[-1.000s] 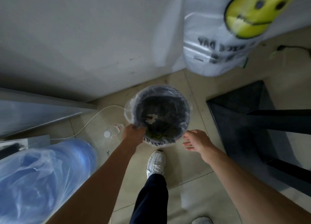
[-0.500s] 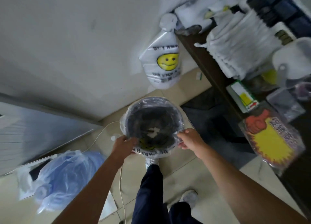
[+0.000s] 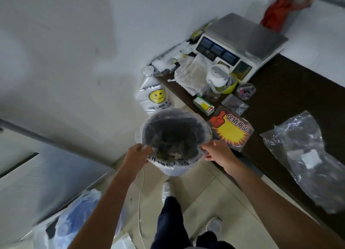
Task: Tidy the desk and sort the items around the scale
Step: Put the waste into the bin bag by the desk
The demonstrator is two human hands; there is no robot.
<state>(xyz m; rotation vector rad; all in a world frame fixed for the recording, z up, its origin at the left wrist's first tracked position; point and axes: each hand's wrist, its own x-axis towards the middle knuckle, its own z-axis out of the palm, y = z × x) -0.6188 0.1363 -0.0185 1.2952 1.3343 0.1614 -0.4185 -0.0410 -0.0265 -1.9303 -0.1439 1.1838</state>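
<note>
I hold a round trash bin [image 3: 172, 169] lined with a clear plastic bag, lifted off the floor beside the dark desk [image 3: 291, 91]. My left hand [image 3: 137, 154] grips its left rim and my right hand [image 3: 217, 152] grips its right rim. Dark rubbish and scraps lie inside. On the desk's far end stands a white scale [image 3: 242, 41] with a steel pan. In front of it sit a stack of white bags [image 3: 190, 75], a white tub [image 3: 218, 76], a small green-and-white box [image 3: 203, 105] and a yellow starburst price sign [image 3: 232, 130].
A smiley-face plastic bag [image 3: 155, 99] hangs at the desk's corner by the white wall. A crumpled clear plastic bag [image 3: 313, 161] lies on the desk at right. A blue water jug in plastic [image 3: 74, 222] and a white cable [image 3: 139, 202] are on the tiled floor.
The bin has come up from the floor to desk height in both hands. My right hand closed on its rim. My view rose, bringing the desk and scale into sight.
</note>
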